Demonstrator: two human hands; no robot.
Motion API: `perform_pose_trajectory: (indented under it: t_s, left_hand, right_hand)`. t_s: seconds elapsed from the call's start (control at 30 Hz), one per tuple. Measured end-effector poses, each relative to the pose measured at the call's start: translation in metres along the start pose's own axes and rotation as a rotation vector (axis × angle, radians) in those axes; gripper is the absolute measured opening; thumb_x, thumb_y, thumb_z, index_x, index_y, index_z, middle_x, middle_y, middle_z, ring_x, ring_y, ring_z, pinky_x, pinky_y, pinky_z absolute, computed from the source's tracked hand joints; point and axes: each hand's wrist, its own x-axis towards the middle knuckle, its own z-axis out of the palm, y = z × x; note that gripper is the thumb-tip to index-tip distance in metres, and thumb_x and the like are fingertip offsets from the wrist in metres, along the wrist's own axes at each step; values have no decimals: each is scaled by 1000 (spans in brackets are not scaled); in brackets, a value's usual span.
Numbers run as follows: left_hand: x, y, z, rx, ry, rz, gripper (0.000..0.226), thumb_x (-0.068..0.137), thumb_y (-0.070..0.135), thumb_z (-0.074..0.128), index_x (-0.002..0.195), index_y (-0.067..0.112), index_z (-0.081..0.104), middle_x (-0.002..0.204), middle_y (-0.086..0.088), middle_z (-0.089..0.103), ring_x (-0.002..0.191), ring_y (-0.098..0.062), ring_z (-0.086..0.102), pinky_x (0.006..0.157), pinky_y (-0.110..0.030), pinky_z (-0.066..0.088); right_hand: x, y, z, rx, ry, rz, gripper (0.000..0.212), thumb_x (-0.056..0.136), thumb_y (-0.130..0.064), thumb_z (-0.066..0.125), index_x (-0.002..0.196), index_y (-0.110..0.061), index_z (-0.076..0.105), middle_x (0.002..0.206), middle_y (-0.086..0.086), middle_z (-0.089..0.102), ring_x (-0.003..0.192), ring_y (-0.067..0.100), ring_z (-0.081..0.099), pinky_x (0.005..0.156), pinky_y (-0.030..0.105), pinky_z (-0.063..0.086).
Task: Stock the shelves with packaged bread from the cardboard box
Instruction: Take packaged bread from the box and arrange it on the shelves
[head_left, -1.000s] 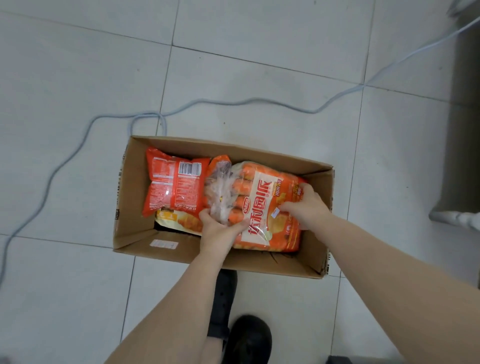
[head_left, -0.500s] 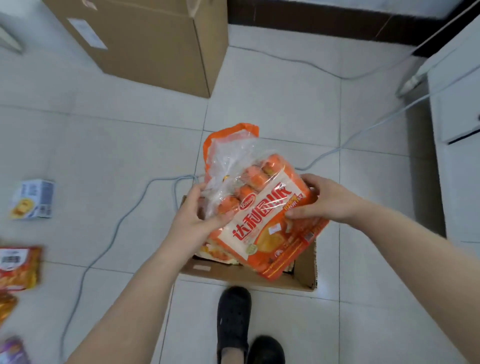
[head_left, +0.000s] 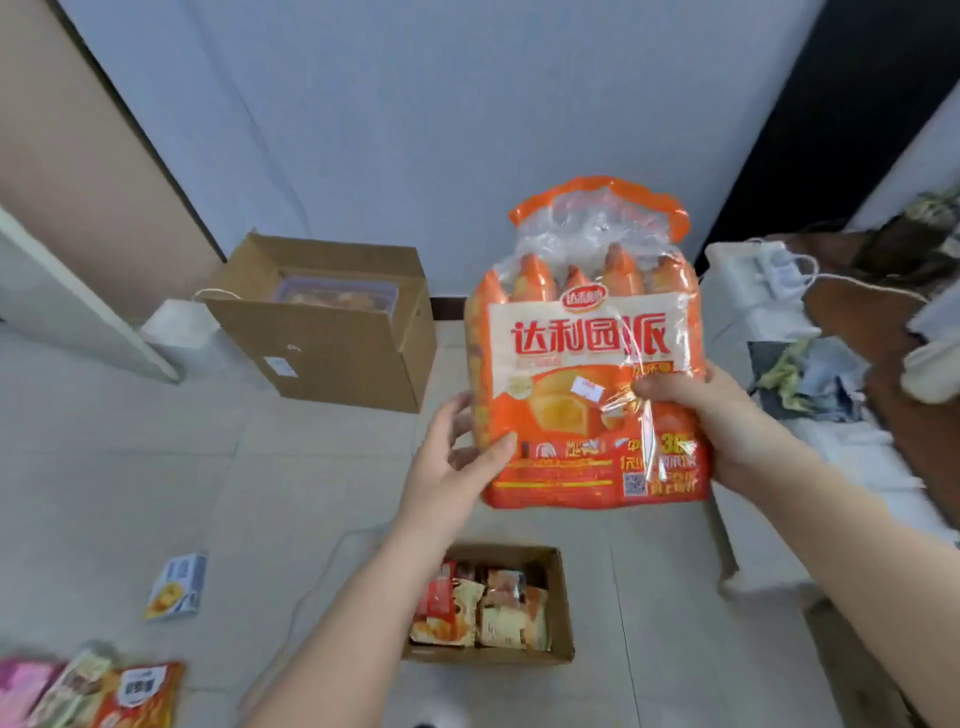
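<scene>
A large orange bag of packaged bread (head_left: 587, 364) stands upright in the air in front of me, label facing me. My left hand (head_left: 457, 467) grips its lower left edge, and my right hand (head_left: 696, 415) grips its right side. Below on the floor sits the open cardboard box (head_left: 563, 613), with several smaller bread packets (head_left: 483, 608) lying inside. No shelf shows clearly in this view.
A bigger cardboard box (head_left: 332, 332) with a plastic tub inside stands at the back by the wall. A small carton (head_left: 176, 587) and several snack packets (head_left: 98, 691) lie on the floor at left. White furniture (head_left: 748, 291) with cables and clothes is at right.
Both hands lifted the orange bag out of the box and turned it upright at chest height. My view has risen from the box to the room.
</scene>
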Motion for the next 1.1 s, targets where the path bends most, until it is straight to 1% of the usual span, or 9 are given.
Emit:
perform_pose_trajectory:
  t_s: [0.1, 0.27, 0.47, 0.53, 0.67, 0.73, 0.83, 0.97, 1.1]
  left_hand:
    - [-20, 47, 38, 27, -10, 95, 66, 60, 43, 76, 117, 38, 45, 110, 16, 62, 96, 0, 62, 71, -15, 51]
    - [-36, 122, 70, 78, -65, 237, 72, 61, 45, 69, 125, 27, 41, 103, 19, 60, 93, -1, 62, 67, -14, 51]
    - [-53, 162, 86, 106, -265, 312, 70, 57, 51, 68, 119, 32, 42, 104, 16, 61, 95, -4, 63, 75, -22, 53]
    - [-59, 172, 87, 71, -340, 306, 63, 56, 53, 75, 110, 35, 47, 104, 13, 64, 94, -8, 65, 80, -29, 55]
    - [-77, 193, 91, 5, -539, 275, 66, 53, 49, 72, 113, 32, 49, 107, 5, 66, 94, -16, 67, 80, -36, 56]
    - [-88, 201, 96, 2, -630, 318, 62, 53, 48, 71, 109, 33, 50, 107, 4, 66, 93, -15, 67, 76, -32, 56]
    - [-112, 212, 109, -5, -751, 405, 60, 59, 50, 73, 111, 36, 46, 110, 6, 63, 96, -12, 65, 75, -28, 55]
    - [-154, 221, 126, 98, -844, 705, 74, 67, 58, 70, 129, 35, 37, 120, 15, 52, 105, 1, 56, 79, -16, 51]
    - [-198, 217, 137, 262, -783, 1269, 67, 81, 66, 47, 137, 33, 32, 140, 8, 38, 130, -6, 31, 109, -36, 29]
  right_hand:
    - [-49, -53, -7, 70, 139, -113, 72, 55, -21, 83, 121, -16, 54, 93, 6, 74, 75, 24, 73, 62, 35, 58]
    - [-124, -107, -8, 113, 215, -269, 64, 61, -34, 73, 121, -24, 52, 102, 3, 73, 86, 23, 72, 71, 39, 58]
    - [-192, -120, 1, 176, 420, -349, 72, 67, -40, 76, 131, -24, 45, 112, 4, 69, 94, 25, 70, 79, 46, 57]
    - [-215, -120, 12, 196, 476, -385, 78, 62, -42, 81, 129, -25, 46, 112, 4, 69, 95, 26, 70, 78, 45, 57]
    - [-260, -117, 34, 208, 526, -450, 105, 24, -51, 91, 119, -30, 52, 106, 2, 72, 95, 25, 70, 72, 42, 58]
    - [-283, -113, 47, 231, 597, -483, 90, 38, -41, 90, 119, -30, 52, 102, 1, 73, 91, 23, 71, 67, 39, 59]
    - [-318, -106, 63, 342, 769, -569, 65, 60, -25, 73, 121, -24, 52, 104, 5, 72, 89, 26, 72, 66, 41, 58]
    - [-371, -105, 79, 454, 990, -708, 59, 61, -22, 71, 117, -24, 54, 106, 8, 72, 91, 29, 71, 72, 46, 58]
    - [-424, -102, 97, 461, 1144, -805, 58, 65, -21, 72, 119, -22, 52, 109, 9, 71, 93, 29, 70, 72, 45, 58]
